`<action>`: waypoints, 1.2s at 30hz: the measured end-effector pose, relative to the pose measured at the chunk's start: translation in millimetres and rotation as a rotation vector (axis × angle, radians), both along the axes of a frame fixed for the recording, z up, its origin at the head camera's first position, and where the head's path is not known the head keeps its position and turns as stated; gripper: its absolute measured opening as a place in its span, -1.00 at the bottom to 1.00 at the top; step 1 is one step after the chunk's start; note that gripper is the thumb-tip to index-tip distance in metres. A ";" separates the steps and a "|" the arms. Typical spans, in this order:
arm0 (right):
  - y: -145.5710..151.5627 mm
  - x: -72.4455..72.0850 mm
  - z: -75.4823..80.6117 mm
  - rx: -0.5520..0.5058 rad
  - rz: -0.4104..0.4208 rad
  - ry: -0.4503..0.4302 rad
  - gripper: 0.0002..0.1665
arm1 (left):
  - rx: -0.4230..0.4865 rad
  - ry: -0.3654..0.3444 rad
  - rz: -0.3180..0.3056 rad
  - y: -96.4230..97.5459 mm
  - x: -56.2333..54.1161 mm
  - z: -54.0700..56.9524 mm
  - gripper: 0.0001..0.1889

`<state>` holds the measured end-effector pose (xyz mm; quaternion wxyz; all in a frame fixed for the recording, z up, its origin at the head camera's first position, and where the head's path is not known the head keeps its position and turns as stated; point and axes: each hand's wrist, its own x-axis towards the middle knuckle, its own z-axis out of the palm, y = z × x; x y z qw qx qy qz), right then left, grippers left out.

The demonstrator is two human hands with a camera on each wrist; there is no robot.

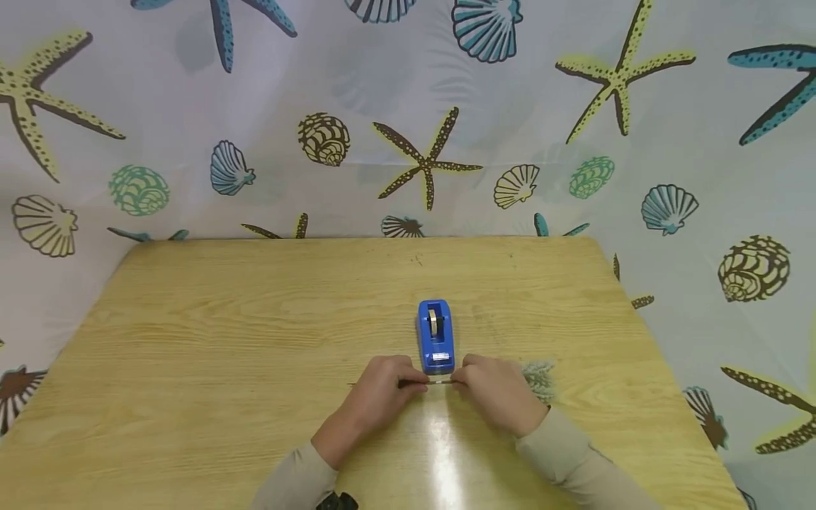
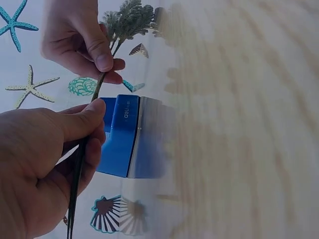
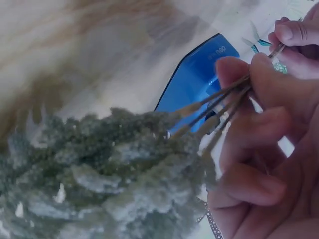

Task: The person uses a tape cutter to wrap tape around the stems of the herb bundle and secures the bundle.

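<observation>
A sprig of grey-green foliage (image 3: 114, 174) with several thin dark stems is held sideways between both hands, its leafy end to the right. My left hand (image 1: 382, 389) pinches the stems (image 2: 77, 174) between thumb and fingers. Nearer the leaves, my right hand (image 1: 497, 389) pinches the same stems, as the right wrist view shows. A short stretch of stem shows between the hands, with a shiny band on it that may be tape. Just beyond that stretch stands a blue tape dispenser (image 1: 437, 354), carrying a small roll of tape (image 1: 433, 323).
The wooden table (image 1: 255, 304) spreads around the hands, with light glaring near its front. A cloth printed with shells and starfish (image 1: 408, 85) hangs behind and along the sides. A dark band (image 1: 338, 501) circles the left wrist.
</observation>
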<state>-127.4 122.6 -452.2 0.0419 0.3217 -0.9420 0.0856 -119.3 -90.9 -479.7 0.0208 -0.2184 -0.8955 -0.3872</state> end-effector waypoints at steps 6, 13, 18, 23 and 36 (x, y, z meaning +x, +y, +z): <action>-3.8 -3.2 2.1 -0.045 -0.053 -0.089 -0.95 | -0.014 -0.034 0.016 0.1 -0.2 -2.7 -0.95; -4.3 -6.3 3.5 -0.057 -0.070 -0.107 -0.96 | -0.077 -0.123 0.011 1.2 -0.6 -3.2 -0.80; -4.8 -8.4 2.4 -0.066 -0.079 -0.097 -0.96 | -0.066 -0.109 0.026 0.8 -1.8 -1.3 -0.84; -6.9 -10.4 0.1 -0.096 -0.087 -0.081 -0.96 | -0.065 -0.105 0.049 0.3 -3.4 -1.9 -0.88; -7.2 -9.0 -2.3 -0.122 -0.146 -0.085 -0.89 | -0.025 -0.104 0.079 2.5 -0.8 -2.5 -0.93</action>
